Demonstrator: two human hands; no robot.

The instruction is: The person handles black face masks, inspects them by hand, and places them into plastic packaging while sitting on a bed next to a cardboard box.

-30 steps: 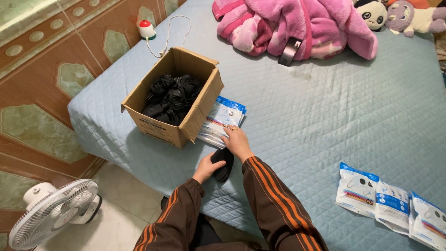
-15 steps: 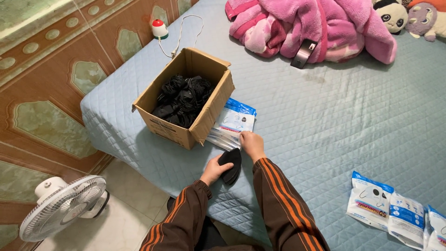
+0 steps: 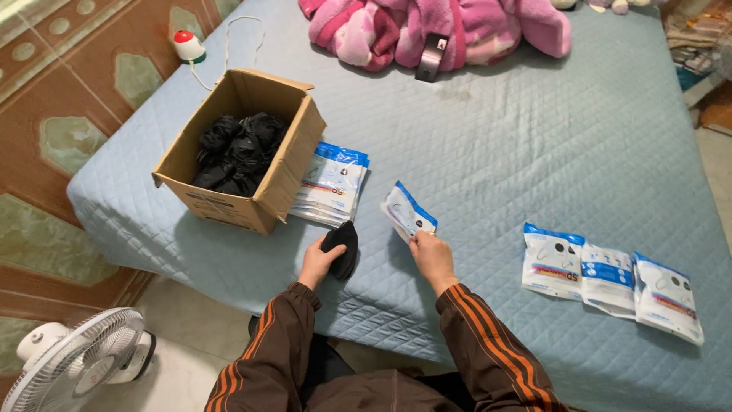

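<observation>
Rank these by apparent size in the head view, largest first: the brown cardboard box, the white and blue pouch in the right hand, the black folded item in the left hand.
1. Brown cardboard box, clearly largest.
2. White and blue plastic pouch in the right hand.
3. Black folded item under the left hand.
The last two look close; hands partly cover both, so their order is unsure.

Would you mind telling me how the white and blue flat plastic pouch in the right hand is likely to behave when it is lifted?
The white and blue flat plastic pouch probably flexes: it is thin and the right hand pinches only its lower edge. It seems light, held by that edge alone. Its glossy film may be slippery.
</observation>
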